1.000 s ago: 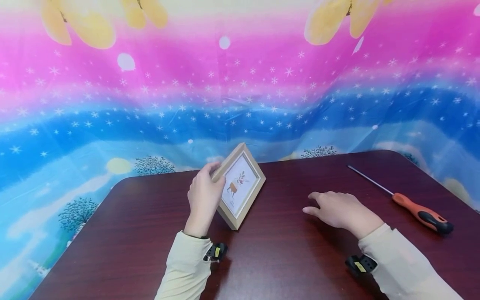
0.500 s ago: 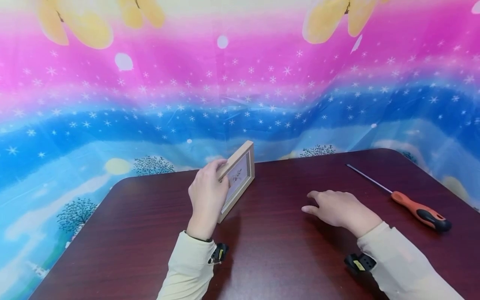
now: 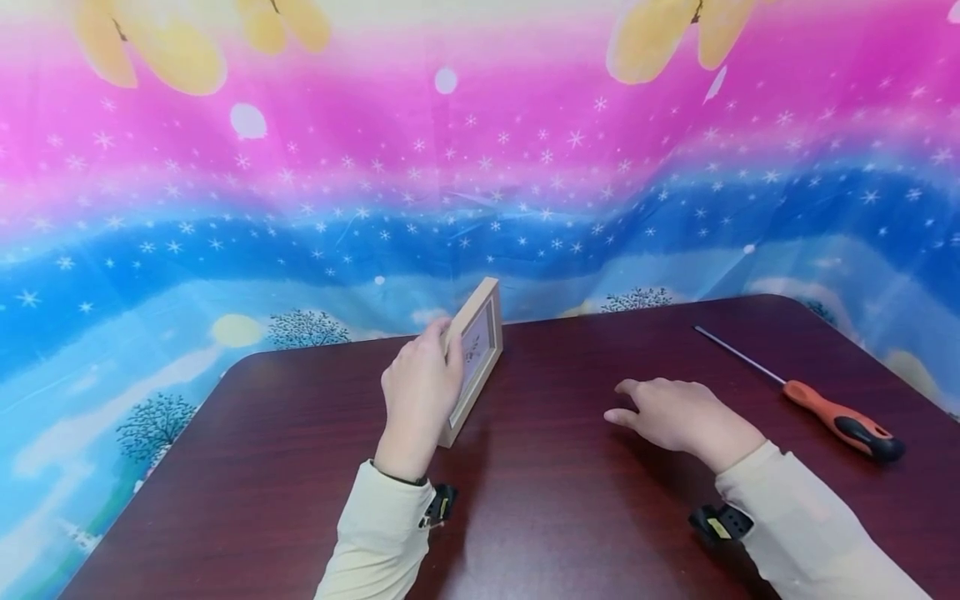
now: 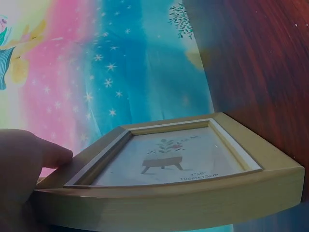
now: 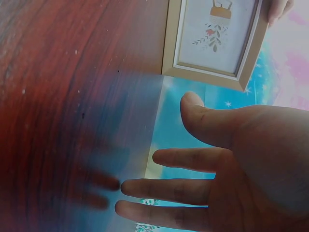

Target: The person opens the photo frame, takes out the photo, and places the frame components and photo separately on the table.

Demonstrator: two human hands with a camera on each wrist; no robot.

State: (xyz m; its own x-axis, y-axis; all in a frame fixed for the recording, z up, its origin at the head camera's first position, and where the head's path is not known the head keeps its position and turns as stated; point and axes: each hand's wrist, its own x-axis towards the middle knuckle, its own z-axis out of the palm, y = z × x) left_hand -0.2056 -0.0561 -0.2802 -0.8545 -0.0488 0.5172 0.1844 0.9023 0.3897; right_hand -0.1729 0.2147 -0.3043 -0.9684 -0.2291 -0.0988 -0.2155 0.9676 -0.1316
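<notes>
Here, frame [image 3: 477, 353] in left hand [image 3: 420, 390]

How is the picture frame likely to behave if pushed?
The picture frame is probably stiff, as its sides look straight and thick. Released by the left hand, it could tip, being held steeply, narrow edge downward. The glossy table might let it slide.

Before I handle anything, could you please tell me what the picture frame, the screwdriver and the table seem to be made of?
Picture frame: likely pale wood or wood-effect, fairly matt, with faint streaks along its edge.
Screwdriver: smooth grey shaft, probably metal; orange-and-black handle, probably plastic or rubber.
Table: dark reddish wood grain, glossy with reflections; perhaps laminate.
</notes>
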